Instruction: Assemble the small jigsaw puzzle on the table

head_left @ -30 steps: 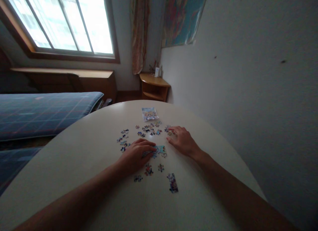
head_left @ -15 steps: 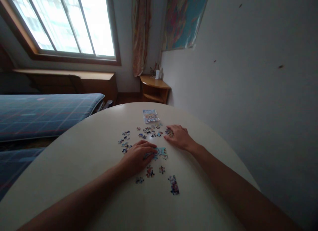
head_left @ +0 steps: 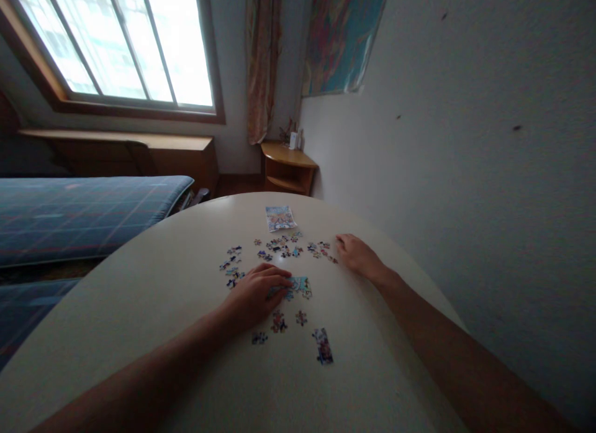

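Observation:
My left hand lies with its fingers stretched out over a joined section of jigsaw puzzle, pale blue and partly hidden under the fingers. To the right, my right hand rests on the table with its fingers curled together; whatever they may hold is hidden. Just left of it lie several loose puzzle pieces. More pieces are scattered in the middle, and another group sits beyond my left hand. Nearer to me are a small joined cluster, a single piece and a joined strip.
A printed picture sheet lies at the far side of the round white table. Beyond the table are a wooden corner shelf and a bed with a plaid mattress. A white wall runs along the right.
My right hand has moved right, off the loose pieces it partly covered, and its fingers have curled in. My left hand stays on the joined section.

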`<state>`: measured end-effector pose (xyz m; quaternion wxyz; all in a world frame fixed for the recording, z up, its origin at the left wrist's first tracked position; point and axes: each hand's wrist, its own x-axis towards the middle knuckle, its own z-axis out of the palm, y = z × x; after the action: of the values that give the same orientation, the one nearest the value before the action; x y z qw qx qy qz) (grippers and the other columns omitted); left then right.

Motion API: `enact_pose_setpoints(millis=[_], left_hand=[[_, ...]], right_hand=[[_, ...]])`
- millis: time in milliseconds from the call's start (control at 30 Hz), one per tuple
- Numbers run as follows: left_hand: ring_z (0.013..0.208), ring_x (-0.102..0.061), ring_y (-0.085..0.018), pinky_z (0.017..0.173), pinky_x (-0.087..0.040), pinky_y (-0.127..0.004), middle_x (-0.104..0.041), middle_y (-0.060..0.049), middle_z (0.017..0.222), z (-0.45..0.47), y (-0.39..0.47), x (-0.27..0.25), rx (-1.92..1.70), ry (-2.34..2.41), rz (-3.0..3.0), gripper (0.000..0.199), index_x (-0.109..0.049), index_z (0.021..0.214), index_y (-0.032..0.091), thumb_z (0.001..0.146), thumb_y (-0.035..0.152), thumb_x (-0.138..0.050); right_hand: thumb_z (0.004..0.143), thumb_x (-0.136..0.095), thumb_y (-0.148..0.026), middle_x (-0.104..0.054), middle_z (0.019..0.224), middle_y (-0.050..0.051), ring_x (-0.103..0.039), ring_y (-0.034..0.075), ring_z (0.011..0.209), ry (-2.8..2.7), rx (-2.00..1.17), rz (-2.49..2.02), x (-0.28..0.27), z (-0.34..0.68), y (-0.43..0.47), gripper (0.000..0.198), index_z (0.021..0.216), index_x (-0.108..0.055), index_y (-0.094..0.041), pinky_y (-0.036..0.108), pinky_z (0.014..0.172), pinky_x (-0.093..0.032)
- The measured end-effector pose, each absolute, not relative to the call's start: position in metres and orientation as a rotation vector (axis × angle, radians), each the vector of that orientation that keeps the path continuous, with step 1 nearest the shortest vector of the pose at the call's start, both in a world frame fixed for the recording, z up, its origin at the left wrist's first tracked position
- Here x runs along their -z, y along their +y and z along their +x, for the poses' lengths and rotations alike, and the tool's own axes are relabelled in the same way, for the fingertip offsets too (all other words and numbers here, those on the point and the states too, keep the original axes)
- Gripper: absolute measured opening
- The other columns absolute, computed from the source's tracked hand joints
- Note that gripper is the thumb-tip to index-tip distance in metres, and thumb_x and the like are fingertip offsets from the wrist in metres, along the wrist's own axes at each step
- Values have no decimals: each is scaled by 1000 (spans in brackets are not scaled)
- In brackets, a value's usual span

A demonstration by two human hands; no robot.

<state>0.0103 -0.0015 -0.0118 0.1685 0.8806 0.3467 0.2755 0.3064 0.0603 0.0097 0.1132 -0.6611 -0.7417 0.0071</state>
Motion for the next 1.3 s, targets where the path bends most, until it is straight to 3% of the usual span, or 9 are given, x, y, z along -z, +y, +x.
enact_pose_setpoints(millis=[367,700,1033,1300], left_hand=[[114,-59,-24,101,-48,-44,-70,-3,120,10,-2,11,-766,980,2503,22,-72,107,24,90,20,-58],[113,-59,-23,100,-48,-43,-70,-3,120,10,-3,9,-767,988,2507,22,-72,107,24,91,20,-57],[114,-59,-23,101,-48,-41,-70,-2,120,10,-2,11,-770,999,2508,24,-72,107,25,90,17,-58],[112,-58,-22,101,-48,-41,-70,-2,120,10,-3,9,-788,981,2491,23,-71,108,24,91,18,-57]], right_hand=[[85,-46,-11,-69,93,17,-65,29,92,-2292,18,-1980,-23,300,4,25,87,-71,-14,40,82,-48],[82,-54,-9,-75,105,9,-69,24,99,-2364,-245,-1747,-29,252,-12,30,99,-76,-19,33,89,-51],[81,-62,-11,-75,99,6,-70,17,81,-2208,-463,-1519,-26,241,10,29,108,-71,-17,30,79,-54],[84,-66,-20,-72,111,9,-62,24,109,-2230,-298,-1273,-6,252,10,26,110,-70,-20,45,102,-44]])
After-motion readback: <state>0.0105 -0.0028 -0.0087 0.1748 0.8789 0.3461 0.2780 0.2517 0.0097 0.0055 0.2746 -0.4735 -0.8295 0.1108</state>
